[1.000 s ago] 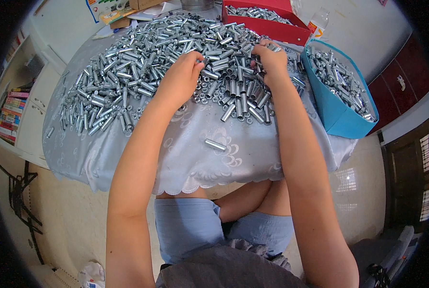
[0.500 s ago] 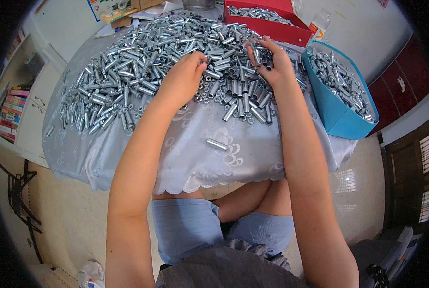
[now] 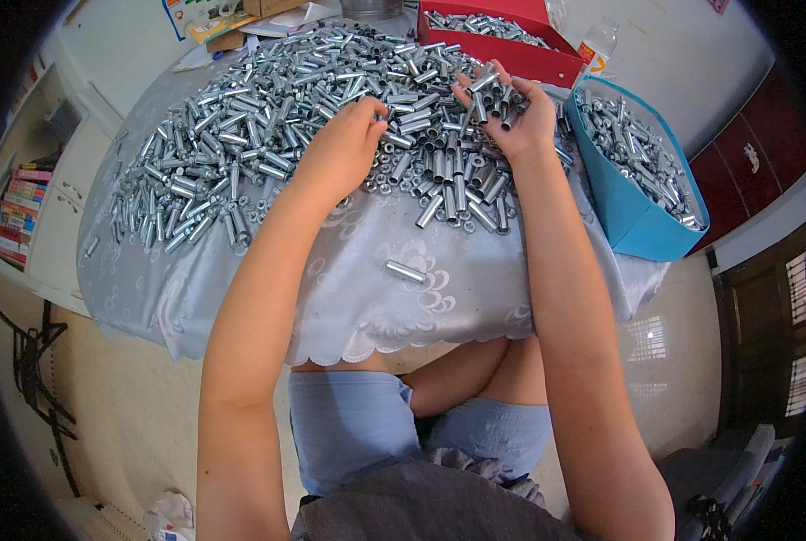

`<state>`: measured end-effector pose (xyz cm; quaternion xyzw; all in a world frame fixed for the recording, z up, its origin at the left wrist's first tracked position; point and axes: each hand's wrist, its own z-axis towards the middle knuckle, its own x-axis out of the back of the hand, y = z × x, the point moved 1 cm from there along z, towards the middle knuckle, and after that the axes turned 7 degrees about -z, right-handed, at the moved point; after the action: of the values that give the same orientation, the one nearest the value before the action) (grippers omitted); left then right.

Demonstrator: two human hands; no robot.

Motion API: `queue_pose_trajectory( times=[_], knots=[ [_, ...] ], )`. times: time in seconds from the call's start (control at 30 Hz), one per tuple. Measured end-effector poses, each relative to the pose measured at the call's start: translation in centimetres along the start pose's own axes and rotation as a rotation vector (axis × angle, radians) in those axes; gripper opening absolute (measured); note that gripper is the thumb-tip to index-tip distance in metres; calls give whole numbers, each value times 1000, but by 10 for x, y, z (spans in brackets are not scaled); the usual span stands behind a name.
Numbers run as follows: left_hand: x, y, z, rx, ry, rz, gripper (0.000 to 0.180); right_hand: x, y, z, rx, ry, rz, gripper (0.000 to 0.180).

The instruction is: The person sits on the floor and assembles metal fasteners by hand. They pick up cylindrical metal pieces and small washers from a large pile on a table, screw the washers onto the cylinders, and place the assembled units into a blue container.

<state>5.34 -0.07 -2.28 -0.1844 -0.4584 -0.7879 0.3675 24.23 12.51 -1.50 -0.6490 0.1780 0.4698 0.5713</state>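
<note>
A big heap of shiny metal sleeves (image 3: 267, 117) covers the far part of the table. My left hand (image 3: 344, 144) rests at the heap's near middle with fingers curled; whatever they grip is hidden. Palm up, my right hand (image 3: 531, 122) cradles several short metal tubes (image 3: 491, 97) above the heap's right side, fingers bent around them. Between the hands, small nuts (image 3: 386, 171) and more tubes (image 3: 457, 185) lie loose. A single sleeve (image 3: 406, 270) lies apart on the cloth nearer to me.
A blue fabric box (image 3: 651, 212) full of metal bolts with sleeves stands right of my right hand. Behind it are a red box (image 3: 565, 68) of similar parts and a plastic bottle (image 3: 598, 45). The silvery tablecloth (image 3: 349, 307) hangs over the near edge.
My right hand has opened and tilted slightly, so the tubes in its palm show more. The left hand has barely moved.
</note>
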Motion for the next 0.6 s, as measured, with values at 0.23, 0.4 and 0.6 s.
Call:
queue_pose_trajectory(
  times=[0.23,0.4,0.6],
  knots=[
    [-1,-3,0,-25,4,-14,18,1,0,2,-2,-65,-2,39],
    [-1,-3,1,-40,7,-2,18,-7,-6,-8,6,-26,-109,43],
    [0,-3,0,-33,-2,-2,18,-15,2,-9,39,2,-392,48]
  ],
)
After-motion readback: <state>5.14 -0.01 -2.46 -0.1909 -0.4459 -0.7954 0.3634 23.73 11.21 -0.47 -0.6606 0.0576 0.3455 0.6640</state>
